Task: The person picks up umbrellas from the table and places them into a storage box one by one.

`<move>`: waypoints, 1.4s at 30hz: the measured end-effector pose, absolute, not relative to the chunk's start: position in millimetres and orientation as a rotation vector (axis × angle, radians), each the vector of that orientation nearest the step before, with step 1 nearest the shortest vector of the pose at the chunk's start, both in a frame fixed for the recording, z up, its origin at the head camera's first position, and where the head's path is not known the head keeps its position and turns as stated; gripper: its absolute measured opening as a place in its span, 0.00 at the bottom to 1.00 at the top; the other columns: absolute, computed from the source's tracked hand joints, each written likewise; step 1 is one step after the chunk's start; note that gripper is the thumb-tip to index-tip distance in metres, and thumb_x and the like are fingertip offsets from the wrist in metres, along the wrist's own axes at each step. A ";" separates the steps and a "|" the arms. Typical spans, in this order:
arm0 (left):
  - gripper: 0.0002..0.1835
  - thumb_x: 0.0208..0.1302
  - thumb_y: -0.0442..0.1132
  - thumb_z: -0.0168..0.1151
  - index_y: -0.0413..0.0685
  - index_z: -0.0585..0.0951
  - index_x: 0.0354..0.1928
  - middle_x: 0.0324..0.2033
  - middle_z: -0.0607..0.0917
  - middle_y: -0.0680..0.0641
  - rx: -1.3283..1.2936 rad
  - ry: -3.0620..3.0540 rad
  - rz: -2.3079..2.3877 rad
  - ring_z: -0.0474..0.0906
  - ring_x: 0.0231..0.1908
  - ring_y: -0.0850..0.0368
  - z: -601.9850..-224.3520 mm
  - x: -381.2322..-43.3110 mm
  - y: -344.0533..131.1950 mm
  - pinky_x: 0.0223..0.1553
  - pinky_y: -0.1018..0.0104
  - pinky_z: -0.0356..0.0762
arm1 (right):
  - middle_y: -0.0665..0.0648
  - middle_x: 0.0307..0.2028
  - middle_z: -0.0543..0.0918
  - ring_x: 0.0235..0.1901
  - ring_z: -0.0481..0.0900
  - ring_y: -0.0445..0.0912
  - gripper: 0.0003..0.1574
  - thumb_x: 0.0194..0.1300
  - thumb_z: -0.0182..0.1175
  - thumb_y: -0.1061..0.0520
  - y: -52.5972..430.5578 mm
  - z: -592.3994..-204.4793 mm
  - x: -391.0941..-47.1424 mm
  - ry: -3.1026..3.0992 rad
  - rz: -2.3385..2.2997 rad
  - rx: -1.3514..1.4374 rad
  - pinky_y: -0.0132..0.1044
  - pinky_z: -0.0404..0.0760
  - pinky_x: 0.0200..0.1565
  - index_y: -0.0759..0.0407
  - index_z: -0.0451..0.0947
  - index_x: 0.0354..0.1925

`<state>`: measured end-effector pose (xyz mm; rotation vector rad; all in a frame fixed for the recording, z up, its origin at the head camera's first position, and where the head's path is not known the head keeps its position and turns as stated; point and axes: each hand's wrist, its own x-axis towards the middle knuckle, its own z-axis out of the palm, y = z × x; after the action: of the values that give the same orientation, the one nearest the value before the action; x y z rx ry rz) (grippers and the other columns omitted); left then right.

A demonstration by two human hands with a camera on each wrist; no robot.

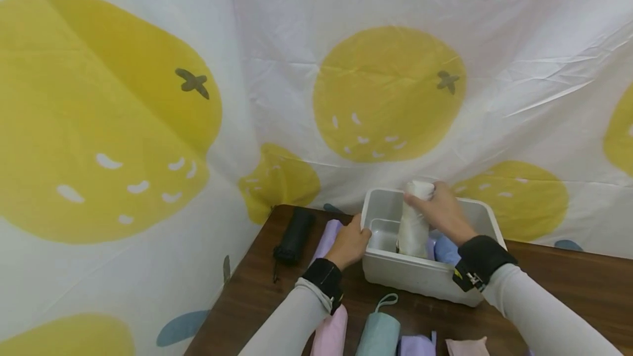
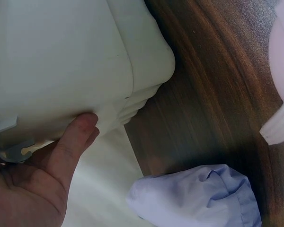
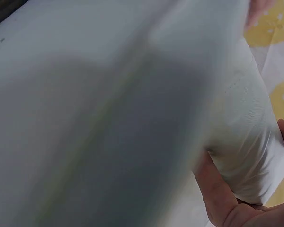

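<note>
My right hand (image 1: 445, 212) grips the upper end of a white folded umbrella (image 1: 413, 233) in a cloth sleeve, thumb on one side and fingers on the other. It stands nearly upright inside a light grey plastic bin (image 1: 420, 278), its lower end below the front rim. A blue cloth-covered bundle (image 1: 447, 250) lies in the bin beside it, partly hidden by my right wrist. At the bin's left end, my left hand (image 1: 349, 243) holds the rim. In the left wrist view its fingers (image 2: 75, 137) curl against the bin's end wall.
Left of the bin lie a black folded umbrella (image 1: 294, 235) and a purple one (image 1: 326, 239). Along the front are pink (image 1: 332, 334), teal (image 1: 378, 334) and purple (image 1: 416, 346) ones, plus a pale pink cloth piece (image 1: 467, 347). A lemon-print curtain (image 1: 277, 98) hangs behind the brown table (image 1: 554, 279).
</note>
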<state>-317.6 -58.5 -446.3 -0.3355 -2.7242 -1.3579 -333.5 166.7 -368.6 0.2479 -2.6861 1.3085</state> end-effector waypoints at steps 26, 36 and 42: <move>0.28 0.77 0.36 0.49 0.34 0.68 0.75 0.60 0.83 0.30 -0.352 -2.726 -1.370 0.83 0.56 0.38 -447.6 -316.3 -58.2 0.55 0.45 0.80 | 0.59 0.27 0.77 0.21 0.80 0.51 0.27 0.72 0.69 0.46 147.2 -403.2 -338.5 -2.797 1.298 0.283 0.46 0.84 0.23 0.70 0.73 0.41; 0.27 0.77 0.36 0.49 0.33 0.69 0.74 0.59 0.84 0.31 -0.367 -2.708 -1.356 0.83 0.56 0.38 -449.0 -313.7 -58.6 0.56 0.46 0.80 | 0.61 0.28 0.75 0.20 0.77 0.51 0.31 0.70 0.70 0.47 149.7 -419.9 -342.9 -2.855 1.247 0.246 0.42 0.80 0.21 0.73 0.69 0.44; 0.28 0.76 0.37 0.48 0.33 0.69 0.74 0.61 0.83 0.32 -0.370 -2.708 -1.355 0.82 0.59 0.38 -450.2 -316.8 -58.5 0.58 0.46 0.79 | 0.68 0.35 0.76 0.25 0.79 0.54 0.41 0.72 0.67 0.47 152.7 -418.0 -340.6 -2.900 1.209 0.249 0.44 0.80 0.23 0.81 0.62 0.57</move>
<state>-316.8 -58.5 -450.2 -0.3702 -2.7076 -1.3549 -340.6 152.7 -418.0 0.2493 -2.8999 1.2090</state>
